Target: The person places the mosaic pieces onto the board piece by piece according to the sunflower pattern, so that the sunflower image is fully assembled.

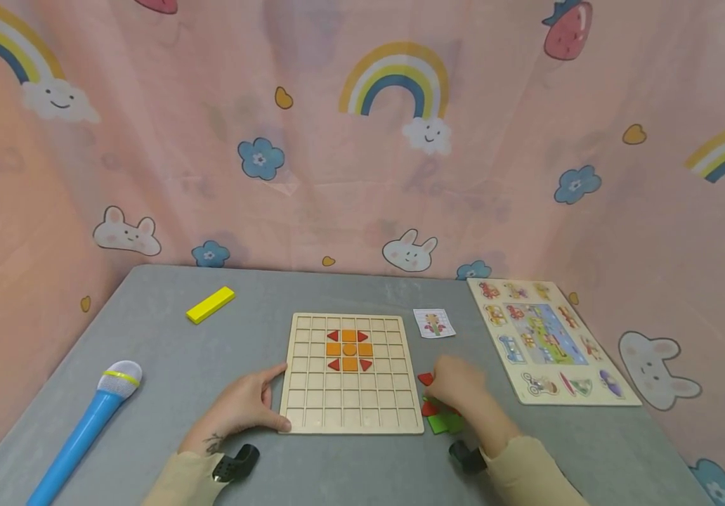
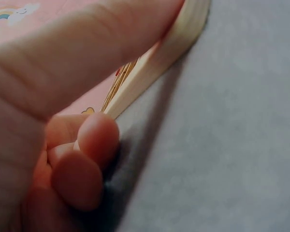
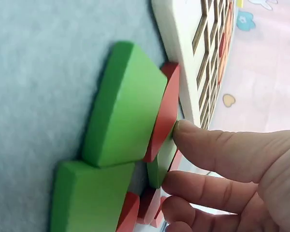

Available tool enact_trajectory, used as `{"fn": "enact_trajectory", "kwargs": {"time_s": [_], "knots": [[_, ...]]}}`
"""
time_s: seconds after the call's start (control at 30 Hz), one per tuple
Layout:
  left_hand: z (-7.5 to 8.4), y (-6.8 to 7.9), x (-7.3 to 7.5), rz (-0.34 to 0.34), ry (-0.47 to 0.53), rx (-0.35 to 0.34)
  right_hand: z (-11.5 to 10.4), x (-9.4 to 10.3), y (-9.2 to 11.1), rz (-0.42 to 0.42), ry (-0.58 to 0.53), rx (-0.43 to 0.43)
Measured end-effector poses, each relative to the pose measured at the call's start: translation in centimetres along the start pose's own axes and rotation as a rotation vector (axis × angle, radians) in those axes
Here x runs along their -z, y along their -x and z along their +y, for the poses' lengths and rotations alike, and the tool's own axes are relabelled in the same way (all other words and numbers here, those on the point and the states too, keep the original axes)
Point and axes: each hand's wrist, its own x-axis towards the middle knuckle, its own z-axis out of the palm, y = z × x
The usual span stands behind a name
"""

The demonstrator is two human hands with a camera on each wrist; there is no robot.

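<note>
A wooden grid board [image 1: 353,400] lies on the table, orange squares [image 1: 349,336], an orange round piece and red triangles [image 1: 365,365] set in its upper middle cells. My left hand [image 1: 249,404] rests at the board's left edge, thumb by the lower corner and forefinger farther up; its other fingers curl beneath in the left wrist view. Right of the board, my right hand [image 1: 460,386] reaches into a pile of loose pieces. Thumb and forefinger pinch a small green piece [image 3: 160,162] there, among larger green blocks [image 3: 125,106] and red pieces [image 3: 165,111].
A small picture card [image 1: 434,323] lies beyond the pile. Farther right is a wooden picture puzzle board [image 1: 552,341]. On the left are a yellow bar [image 1: 211,304] and a blue toy microphone [image 1: 87,429]. A pink patterned cloth [image 1: 312,211] hangs behind the table.
</note>
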Motion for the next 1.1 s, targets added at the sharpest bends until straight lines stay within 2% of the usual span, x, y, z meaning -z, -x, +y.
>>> {"fn": "enact_trajectory", "kwargs": {"time_s": [0.17,0.33,0.5,0.63,0.77,0.9,1.1], "knots": [[0.0,-0.1,0.0,-0.005,-0.011,-0.006,0.0,-0.6,0.4,0.01,-0.022,0.011],[0.0,0.0,-0.1,-0.002,-0.013,-0.005,0.3,-0.7,0.4,-0.007,-0.132,0.039],[0.0,0.0,-0.1,0.003,-0.011,-0.004,-0.6,0.1,0.2,-0.007,-0.39,0.055],[-0.1,0.0,-0.1,0.009,-0.014,-0.007,-3.0,0.3,-0.2,0.0,-0.644,0.071],[-0.1,-0.1,0.0,0.012,-0.019,-0.014,-5.7,-0.6,-0.7,-0.066,-0.813,0.064],[-0.2,-0.1,0.0,0.008,-0.026,-0.014,-7.6,-2.0,-1.1,-0.116,-0.852,0.09],[-0.1,-0.1,-0.1,0.009,-0.027,-0.008,-8.8,-2.9,-1.3,-0.112,-0.822,0.097]]}}
